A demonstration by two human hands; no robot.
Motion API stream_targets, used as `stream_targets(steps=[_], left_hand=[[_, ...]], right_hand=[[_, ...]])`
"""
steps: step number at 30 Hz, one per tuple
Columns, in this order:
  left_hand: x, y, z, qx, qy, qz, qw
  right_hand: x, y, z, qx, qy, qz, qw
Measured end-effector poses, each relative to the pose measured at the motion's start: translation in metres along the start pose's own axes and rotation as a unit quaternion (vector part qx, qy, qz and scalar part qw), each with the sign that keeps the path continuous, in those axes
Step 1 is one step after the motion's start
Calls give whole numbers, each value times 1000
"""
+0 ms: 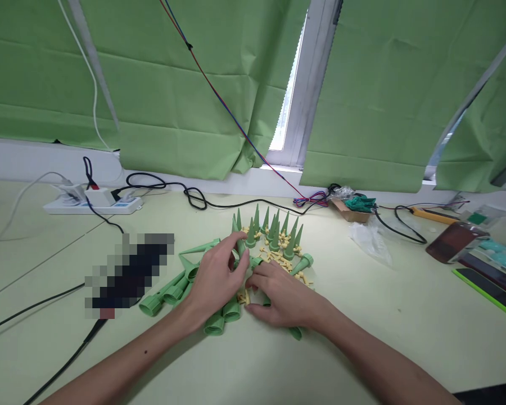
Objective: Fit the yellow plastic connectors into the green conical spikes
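My left hand [219, 273] is closed, thumb and forefinger pinching a green plastic cone-shaped spike [241, 247]. Beside it, my right hand [280, 292] curls low over the table, its thumb and fingertips closing around a small yellow plastic piece [247, 296]. Loose green spikes [175, 292] with hollow wide ends lie left of and beneath my left hand. Beyond both hands, several more spikes [274, 233] stand upright on their wide ends. Small yellow pieces [284, 260] are scattered around the bases. My fingers hide part of the pile.
A pixelated dark object [130, 275] with a cable lies at left. Behind it sits a white power strip [95, 205]. Black cable [236, 205] runs along the wall. At right are a small cardboard box [352, 214], a plastic bag [371, 242] and a green-edged phone-like slab [493, 295].
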State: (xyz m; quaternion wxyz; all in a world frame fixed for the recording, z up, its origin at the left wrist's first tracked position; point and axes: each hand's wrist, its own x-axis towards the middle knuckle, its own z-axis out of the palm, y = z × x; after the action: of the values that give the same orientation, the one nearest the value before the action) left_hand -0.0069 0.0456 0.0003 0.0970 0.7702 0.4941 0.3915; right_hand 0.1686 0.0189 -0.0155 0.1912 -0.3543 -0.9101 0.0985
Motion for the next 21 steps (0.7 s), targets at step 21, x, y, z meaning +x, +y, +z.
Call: stream_targets(steps=[21], left_hand=[[-1, -4, 2, 66, -172, 59, 981]], right_hand=[[-4, 30, -19, 34, 61, 42, 997]])
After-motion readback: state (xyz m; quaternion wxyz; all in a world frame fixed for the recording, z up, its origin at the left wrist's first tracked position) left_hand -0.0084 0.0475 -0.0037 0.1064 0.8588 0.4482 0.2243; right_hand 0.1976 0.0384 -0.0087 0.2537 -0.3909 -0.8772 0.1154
